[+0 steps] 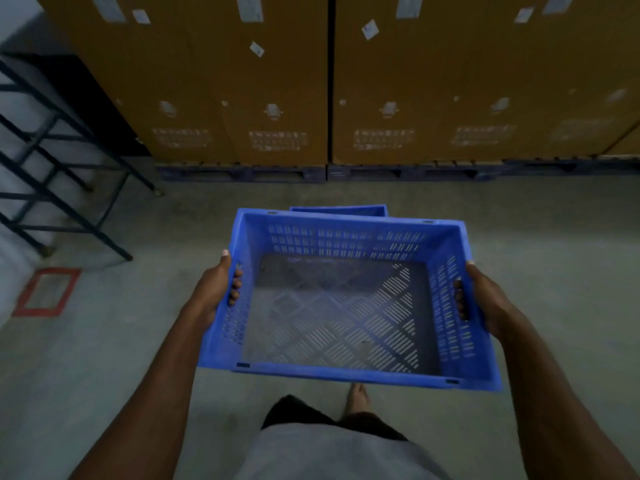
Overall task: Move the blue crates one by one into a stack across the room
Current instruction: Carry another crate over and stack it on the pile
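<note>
Two blue crates: one carried crate [346, 296] and the rim of a second crate [339, 210] showing just behind it. Two hands, the left hand [216, 284] and the right hand [485, 299]. One bare foot [358, 398]. Two blocks of tall cardboard boxes [214, 81], each on one dark pallet [242, 173]. One black metal rack [52, 161]. One red floor rectangle [46, 292].

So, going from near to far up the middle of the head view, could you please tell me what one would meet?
Bare foot → carried blue crate, gripped by left hand and right hand → second blue crate's rim → grey floor → dark pallets → brown cartons.
</note>
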`<control>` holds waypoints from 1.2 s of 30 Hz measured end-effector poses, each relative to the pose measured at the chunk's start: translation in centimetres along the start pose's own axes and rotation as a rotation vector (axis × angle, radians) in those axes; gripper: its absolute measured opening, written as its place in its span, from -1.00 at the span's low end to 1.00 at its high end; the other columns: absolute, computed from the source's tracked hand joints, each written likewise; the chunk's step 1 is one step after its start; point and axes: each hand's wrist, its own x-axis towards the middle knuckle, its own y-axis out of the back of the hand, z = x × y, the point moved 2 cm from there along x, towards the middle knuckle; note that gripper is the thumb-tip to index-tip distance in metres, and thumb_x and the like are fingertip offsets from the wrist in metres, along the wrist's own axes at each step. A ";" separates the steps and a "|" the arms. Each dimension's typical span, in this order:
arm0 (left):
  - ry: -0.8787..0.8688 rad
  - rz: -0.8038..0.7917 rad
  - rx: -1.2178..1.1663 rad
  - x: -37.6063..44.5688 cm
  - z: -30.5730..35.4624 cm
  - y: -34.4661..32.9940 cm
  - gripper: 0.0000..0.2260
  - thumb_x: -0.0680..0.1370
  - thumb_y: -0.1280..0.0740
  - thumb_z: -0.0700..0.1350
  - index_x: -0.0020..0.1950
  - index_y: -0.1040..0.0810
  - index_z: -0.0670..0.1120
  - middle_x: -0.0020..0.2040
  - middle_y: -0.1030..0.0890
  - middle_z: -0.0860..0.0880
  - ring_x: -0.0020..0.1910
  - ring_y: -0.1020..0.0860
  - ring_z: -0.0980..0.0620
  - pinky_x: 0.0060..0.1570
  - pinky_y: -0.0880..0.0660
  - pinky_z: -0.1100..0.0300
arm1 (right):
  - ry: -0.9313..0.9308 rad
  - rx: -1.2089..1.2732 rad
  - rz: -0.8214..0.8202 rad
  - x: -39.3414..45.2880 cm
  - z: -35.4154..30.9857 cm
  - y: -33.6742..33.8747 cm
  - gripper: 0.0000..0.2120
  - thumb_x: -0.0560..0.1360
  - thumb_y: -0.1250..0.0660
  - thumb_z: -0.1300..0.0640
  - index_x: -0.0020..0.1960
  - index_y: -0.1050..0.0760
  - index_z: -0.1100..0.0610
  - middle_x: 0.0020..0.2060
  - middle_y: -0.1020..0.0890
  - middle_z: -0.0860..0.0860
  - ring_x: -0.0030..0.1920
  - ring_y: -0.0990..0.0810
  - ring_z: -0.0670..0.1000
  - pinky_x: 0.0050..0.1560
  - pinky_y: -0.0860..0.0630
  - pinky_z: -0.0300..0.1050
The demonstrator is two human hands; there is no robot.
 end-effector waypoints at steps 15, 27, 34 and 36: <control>0.146 0.037 0.057 30.2 8.3 -7.1 -0.50 0.67 -0.03 0.27 -0.18 -0.41 -0.10 -0.38 -0.38 -0.07 -0.61 -0.33 0.07 -0.43 -0.24 0.19 | -0.124 -0.061 0.042 28.8 -12.7 -11.2 -0.48 0.57 -0.14 -0.34 -0.21 -0.39 0.12 -0.46 -0.39 0.05 -0.54 -0.36 0.04 -0.56 -0.36 -0.14; 0.280 0.043 0.103 49.7 2.7 -14.6 -0.49 0.68 -0.01 0.26 -0.21 -0.39 -0.10 -0.35 -0.40 -0.07 -0.59 -0.36 0.07 -0.44 -0.27 0.19 | -0.233 -0.093 0.080 49.1 -7.7 -15.7 -0.47 0.58 -0.13 -0.33 -0.17 -0.43 0.14 -0.36 -0.46 0.10 -0.54 -0.41 0.03 -0.56 -0.41 -0.16; 0.298 0.057 0.057 55.7 -1.0 -17.4 -0.51 0.71 0.04 0.23 -0.15 -0.40 -0.11 -0.32 -0.39 -0.07 -0.52 -0.34 0.02 -0.45 -0.23 0.18 | -0.256 -0.071 0.055 55.6 -5.6 -16.9 -0.49 0.60 -0.12 -0.31 -0.21 -0.41 0.11 -0.42 -0.44 0.05 -0.54 -0.39 0.01 -0.52 -0.38 -0.21; 0.310 0.059 0.034 56.9 -1.5 -17.7 -0.50 0.70 0.04 0.23 -0.15 -0.40 -0.11 -0.32 -0.38 -0.07 -0.51 -0.32 0.01 -0.48 -0.22 0.22 | -0.261 -0.045 0.034 56.8 -5.0 -17.3 -0.50 0.60 -0.11 -0.31 -0.22 -0.40 0.10 -0.44 -0.43 0.03 -0.53 -0.38 0.01 -0.50 -0.37 -0.20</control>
